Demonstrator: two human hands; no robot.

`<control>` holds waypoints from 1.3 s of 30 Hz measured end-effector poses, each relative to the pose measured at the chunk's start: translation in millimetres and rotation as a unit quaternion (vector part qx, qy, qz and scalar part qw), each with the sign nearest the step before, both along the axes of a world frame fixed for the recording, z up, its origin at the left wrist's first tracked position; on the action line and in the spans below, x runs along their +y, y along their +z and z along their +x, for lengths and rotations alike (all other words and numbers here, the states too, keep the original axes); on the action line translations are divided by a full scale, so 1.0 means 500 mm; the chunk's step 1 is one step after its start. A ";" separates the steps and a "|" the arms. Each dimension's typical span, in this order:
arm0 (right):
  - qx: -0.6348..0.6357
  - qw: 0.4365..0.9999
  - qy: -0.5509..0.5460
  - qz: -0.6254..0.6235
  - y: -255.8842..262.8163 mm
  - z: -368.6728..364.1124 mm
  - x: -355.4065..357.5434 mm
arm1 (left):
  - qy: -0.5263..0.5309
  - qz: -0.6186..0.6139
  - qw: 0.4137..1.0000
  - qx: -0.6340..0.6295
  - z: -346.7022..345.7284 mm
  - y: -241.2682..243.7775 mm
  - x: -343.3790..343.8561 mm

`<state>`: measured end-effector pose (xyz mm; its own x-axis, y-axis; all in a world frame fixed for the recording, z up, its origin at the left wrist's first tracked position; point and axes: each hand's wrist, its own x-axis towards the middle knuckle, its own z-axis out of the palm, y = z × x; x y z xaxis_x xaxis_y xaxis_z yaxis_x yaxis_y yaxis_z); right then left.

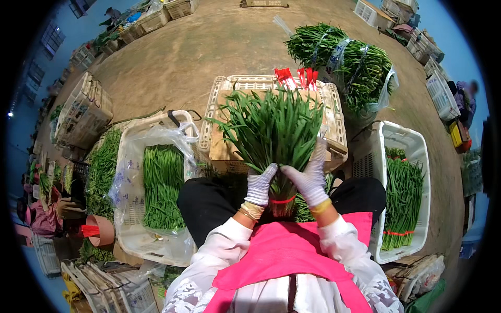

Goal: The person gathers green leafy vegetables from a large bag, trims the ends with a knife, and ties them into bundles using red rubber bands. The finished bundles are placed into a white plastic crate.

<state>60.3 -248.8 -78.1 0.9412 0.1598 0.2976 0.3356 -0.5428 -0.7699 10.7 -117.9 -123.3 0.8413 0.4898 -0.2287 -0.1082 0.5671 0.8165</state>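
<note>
A bunch of leafy green stalks [274, 133] stands before my lap with its leaves fanned out at the far end. A red band [283, 201] wraps its lower part. My left hand [260, 186], in a striped knit glove, grips the bunch's left side. From the right, my gloved right hand [311, 178] holds it too, thumb towards the middle and fingers along the leaves. Beyond my knees, the leaves reach over a cardboard sheet [221, 143] on an upturned plastic crate [336, 109]. Red strips [285, 78] lie at the crate's far edge.
At left, a white crate [129, 231] lined with clear plastic holds greens [163, 187]. Another white crate [426, 203] at right holds red-banded bunches [403, 199]. A large plastic-tied bundle of greens [340, 62] lies beyond. A person [465, 101] is at far right, another [47, 215] at left.
</note>
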 end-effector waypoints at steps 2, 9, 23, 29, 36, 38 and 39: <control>0.095 0.985 -0.013 0.141 0.012 0.016 0.040 | 0.013 0.005 1.000 -0.022 -0.008 -0.025 -0.009; 0.249 0.880 -0.023 0.404 -0.057 0.071 0.016 | 0.005 -0.128 0.992 0.006 -0.007 -0.040 0.025; 0.094 0.963 0.122 0.222 0.102 0.042 -0.022 | -0.250 -0.295 0.922 0.007 -0.009 0.057 0.092; 0.104 0.958 0.131 0.233 0.091 -0.012 -0.144 | -0.430 0.129 0.893 0.032 -0.051 0.218 0.033; 0.310 0.722 0.275 0.554 0.171 -0.047 -0.251 | -0.500 -0.070 0.856 -0.107 0.153 0.224 -0.093; 0.341 0.718 0.197 0.574 0.201 -0.057 -0.313 | -0.498 -0.094 0.858 -0.080 0.204 0.257 -0.177; 0.320 0.698 0.176 0.616 0.208 -0.051 -0.333 | -0.399 -0.109 0.911 0.018 0.209 0.290 -0.214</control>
